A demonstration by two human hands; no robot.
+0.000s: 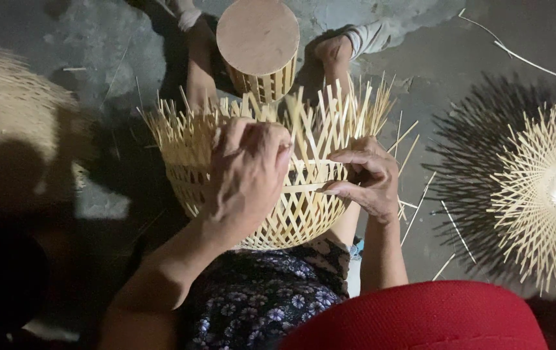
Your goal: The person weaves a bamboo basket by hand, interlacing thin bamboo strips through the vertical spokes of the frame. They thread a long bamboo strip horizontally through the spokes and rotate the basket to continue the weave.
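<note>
Basket [291, 207], half woven, sits mid-frame on the lap, braced against the legs so loose strips stand upright. Left hand [249, 172] curls over the rim, pinching strips; right hand [365, 178] pinches a horizontal strip [313, 186], keeping it level.

A rough grey concrete floor [446, 58] fills the view, mottled and scuffed, with loose thin bamboo splints [517, 55] scattered toward its right edge. Light falls hard from above; deep shadow [25, 272] swallows the lower left corner.
</note>
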